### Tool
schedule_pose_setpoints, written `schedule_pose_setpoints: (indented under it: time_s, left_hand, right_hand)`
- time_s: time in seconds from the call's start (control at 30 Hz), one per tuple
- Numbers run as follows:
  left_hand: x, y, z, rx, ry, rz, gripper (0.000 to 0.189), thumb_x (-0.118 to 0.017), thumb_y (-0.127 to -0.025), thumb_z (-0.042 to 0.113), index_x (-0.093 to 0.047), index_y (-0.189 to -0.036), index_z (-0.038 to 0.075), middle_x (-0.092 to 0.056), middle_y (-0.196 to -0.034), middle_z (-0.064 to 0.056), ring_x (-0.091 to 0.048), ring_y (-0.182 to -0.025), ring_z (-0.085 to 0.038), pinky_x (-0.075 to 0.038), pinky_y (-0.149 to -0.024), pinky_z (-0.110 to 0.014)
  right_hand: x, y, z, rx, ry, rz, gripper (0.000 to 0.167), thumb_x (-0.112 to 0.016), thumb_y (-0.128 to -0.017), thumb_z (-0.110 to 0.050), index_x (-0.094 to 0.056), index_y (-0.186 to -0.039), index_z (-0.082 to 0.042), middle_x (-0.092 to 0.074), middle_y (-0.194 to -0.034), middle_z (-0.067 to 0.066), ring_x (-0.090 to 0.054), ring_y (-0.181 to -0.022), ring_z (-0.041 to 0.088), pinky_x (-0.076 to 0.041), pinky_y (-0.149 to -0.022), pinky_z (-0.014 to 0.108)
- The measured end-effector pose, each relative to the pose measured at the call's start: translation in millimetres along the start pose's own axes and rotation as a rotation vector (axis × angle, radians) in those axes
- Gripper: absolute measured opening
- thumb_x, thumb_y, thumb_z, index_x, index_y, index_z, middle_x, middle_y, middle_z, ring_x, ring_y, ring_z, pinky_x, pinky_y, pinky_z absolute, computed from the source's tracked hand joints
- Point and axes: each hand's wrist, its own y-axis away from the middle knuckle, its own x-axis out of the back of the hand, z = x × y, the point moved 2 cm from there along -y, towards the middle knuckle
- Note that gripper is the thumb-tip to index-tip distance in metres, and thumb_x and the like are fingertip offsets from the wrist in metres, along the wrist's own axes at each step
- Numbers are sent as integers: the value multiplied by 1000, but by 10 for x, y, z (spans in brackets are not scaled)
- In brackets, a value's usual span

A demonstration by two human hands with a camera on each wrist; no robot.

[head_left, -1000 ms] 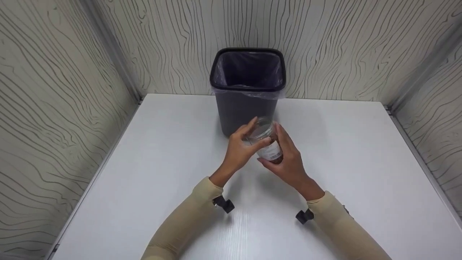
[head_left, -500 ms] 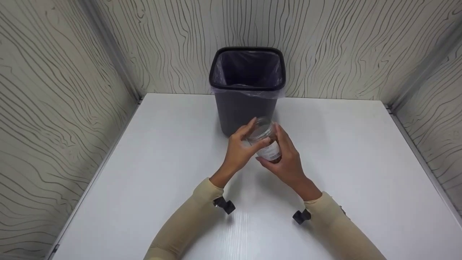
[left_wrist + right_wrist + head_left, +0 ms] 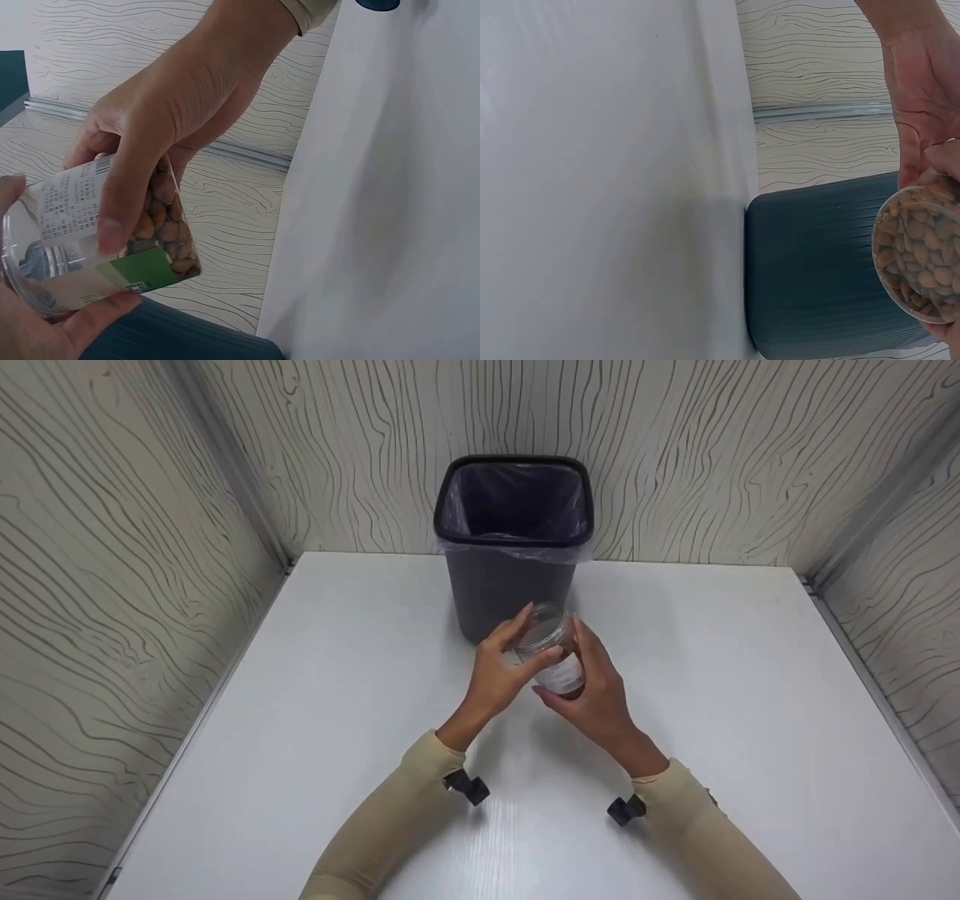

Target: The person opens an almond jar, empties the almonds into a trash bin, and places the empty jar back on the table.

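Observation:
A clear jar (image 3: pixel 562 673) with a white label is held tilted between both hands, above the table and in front of the bin. In the left wrist view the almonds (image 3: pixel 159 214) are gathered toward its base; the right wrist view faces that round base. My left hand (image 3: pixel 496 671) grips the jar's upper end, its thumb across the near side. My right hand (image 3: pixel 604 699) holds the lower body, the thumb beneath and the fingers along the right side. Whether a lid is on the jar's upper end, I cannot tell.
Behind the hands stands a dark bin (image 3: pixel 510 585) with a clear plastic liner (image 3: pixel 547 553) folded over its rim. It sits on a white table (image 3: pixel 352 660), near the back wall. Wood-patterned panels (image 3: pixel 675 465) enclose the back and both sides.
The right wrist has shifted very slightly left and the jar has turned a little in the hands. Both hands keep their grip; the bin has not moved.

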Motion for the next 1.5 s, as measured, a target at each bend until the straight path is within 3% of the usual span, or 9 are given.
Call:
schedule_pose_setpoints:
  time_s: [0.2,0.43,0.77,1.07,1.17,1.3,1.4,1.5]
  left_hand:
    - [-1,6,-3,-16,-28,-38,77,-81,-88,38,-48,-152,10,-61,-138,-7,-55,-131,-13,-44,-109,-37]
    - [16,22,-24,-16,0,-82,75,-78,-90,44,-48,-153,18,-55,-144,-3,-56,-129,-23,-59,-80,-34]
    - [69,-17,-47,-113,34,-88,66,-78,-91,38,-54,-149,16,-51,-149,0,-53,-132,-16,-53,-97,-46]
    - [180,-51,-46,-126,150,-117,67,-81,-89,14,-52,-149,9,-49,-151,-10,-55,-131,-30,-53,-95,-54]
    - [215,-40,1,-130,138,-125,69,-81,-87,10,-51,-149,4,-48,-151,-14,-53,-134,-30,-51,-99,-52]
    - [239,-29,10,-138,118,-135,70,-83,-87,17,-51,-148,4,-49,-152,-8,-50,-137,-22,-49,-104,-42]
    - [249,-37,-21,-147,115,-137,69,-83,-87,18,-53,-148,9,-50,-152,-1,-49,-137,-17,-47,-107,-39]
    - [254,-44,-9,-148,126,-152,69,-83,-86,12,-53,-148,10,-50,-153,-3,-47,-139,-17,-45,-108,-41]
  right_hand:
    - [14,23,3,7,-22,20,105,-94,-71,-12,-33,-155,2,-46,-152,16,-52,-132,31,-44,-110,38]
    - [24,34,5,4,-11,21,107,-95,-69,-14,-34,-155,1,-47,-151,16,-53,-130,30,-44,-108,33]
    - [55,12,-3,6,-38,34,106,-95,-68,-11,-35,-155,2,-48,-150,16,-53,-129,29,-42,-110,30]
    - [40,-10,-23,22,-86,24,107,-95,-69,-12,-33,-156,2,-46,-152,15,-51,-131,26,-41,-110,27]
    - [25,0,-21,30,-97,8,108,-94,-70,-14,-32,-157,1,-46,-152,14,-51,-132,26,-42,-109,27]
    - [15,16,-39,7,-122,-1,107,-94,-70,-12,-33,-156,1,-46,-152,15,-51,-133,27,-42,-109,28]
    - [13,15,-50,-11,-138,-1,105,-94,-70,-11,-34,-155,2,-46,-151,15,-51,-133,28,-42,-109,28]
    - [18,10,-49,-9,-144,1,105,-94,-70,-10,-34,-155,2,-46,-151,15,-51,-132,27,-43,-108,27]
